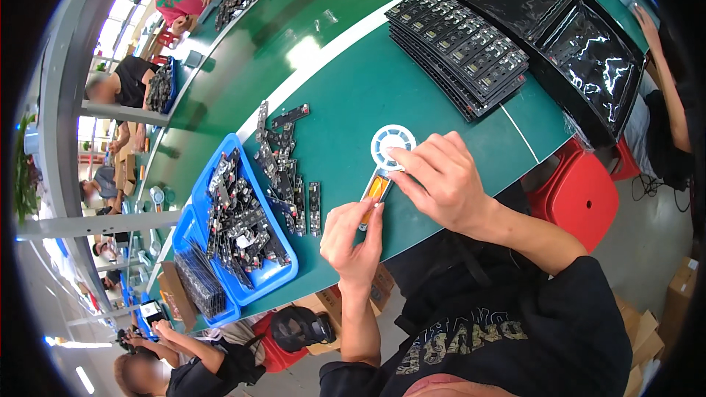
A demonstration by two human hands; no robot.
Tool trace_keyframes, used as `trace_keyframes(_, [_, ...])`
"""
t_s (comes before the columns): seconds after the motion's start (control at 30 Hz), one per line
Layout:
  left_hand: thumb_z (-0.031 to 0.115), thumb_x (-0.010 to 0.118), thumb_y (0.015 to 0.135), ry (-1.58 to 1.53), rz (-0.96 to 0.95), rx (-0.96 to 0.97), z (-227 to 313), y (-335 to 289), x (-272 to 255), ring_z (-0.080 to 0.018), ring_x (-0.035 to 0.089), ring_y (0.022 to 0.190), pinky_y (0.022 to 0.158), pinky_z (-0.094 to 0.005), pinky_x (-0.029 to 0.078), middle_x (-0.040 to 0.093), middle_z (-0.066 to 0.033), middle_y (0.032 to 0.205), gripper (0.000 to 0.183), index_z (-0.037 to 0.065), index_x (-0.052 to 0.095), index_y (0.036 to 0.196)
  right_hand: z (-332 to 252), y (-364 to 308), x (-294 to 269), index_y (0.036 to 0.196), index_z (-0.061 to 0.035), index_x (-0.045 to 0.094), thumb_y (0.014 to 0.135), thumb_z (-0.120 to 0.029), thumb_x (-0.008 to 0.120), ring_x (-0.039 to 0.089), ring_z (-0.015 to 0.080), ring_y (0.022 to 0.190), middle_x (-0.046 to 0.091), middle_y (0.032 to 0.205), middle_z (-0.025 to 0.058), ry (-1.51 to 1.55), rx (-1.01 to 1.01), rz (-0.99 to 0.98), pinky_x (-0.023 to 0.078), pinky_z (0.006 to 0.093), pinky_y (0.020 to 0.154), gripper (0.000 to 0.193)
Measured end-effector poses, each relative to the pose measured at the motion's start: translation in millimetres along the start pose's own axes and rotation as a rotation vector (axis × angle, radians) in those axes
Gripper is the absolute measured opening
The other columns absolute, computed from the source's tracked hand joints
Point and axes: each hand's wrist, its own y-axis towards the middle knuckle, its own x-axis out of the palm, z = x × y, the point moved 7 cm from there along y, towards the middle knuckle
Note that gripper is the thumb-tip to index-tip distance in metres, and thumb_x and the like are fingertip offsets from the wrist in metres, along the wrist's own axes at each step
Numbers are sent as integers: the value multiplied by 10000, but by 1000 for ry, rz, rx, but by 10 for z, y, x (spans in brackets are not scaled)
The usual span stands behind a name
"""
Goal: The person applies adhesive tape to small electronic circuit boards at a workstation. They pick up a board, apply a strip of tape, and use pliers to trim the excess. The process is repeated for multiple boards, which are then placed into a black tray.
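Observation:
My left hand [348,244] pinches the lower end of a narrow handheld device, its grey frame holding an orange part [378,189]. At the device's upper end is a round white piece [392,133] with pale blue segments, like a small fan head. My right hand [450,185] has its thumb and forefinger closed on this round piece, and the fingertips hide part of its middle. Both hands are above the near edge of the green table [346,88]. To their left lie several loose narrow circuit boards [279,158].
A blue bin [288,250] heaped with circuit boards [239,213] stands at the left. Stacked dark board panels [471,48] sit at the far right beside black plastic-lined trays [588,66]. Red stools [581,195] stand at right. Other people work along the tables.

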Motion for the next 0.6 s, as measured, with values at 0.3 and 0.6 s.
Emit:
trace_keyframes(0.3, [-113,796,851,-13,36,-97,-99,-29,-12,-213,752,884,842,-331,577,792,-153,987,339,-42,726,1175,109,-381,150,996,-34,619,887,-51,823,561,110,453,696,750,48,531,567,-14,410,283,428,231])
trace_keyframes(0.6, [-109,809,852,-48,57,-140,-188,-102,-6,-207,750,881,859,-331,570,792,-158,992,402,-27,707,1232,-189,-292,254,1153,-9,689,909,-13,739,774,314,824,775,1052,130,401,170,-30,621,375,649,250])
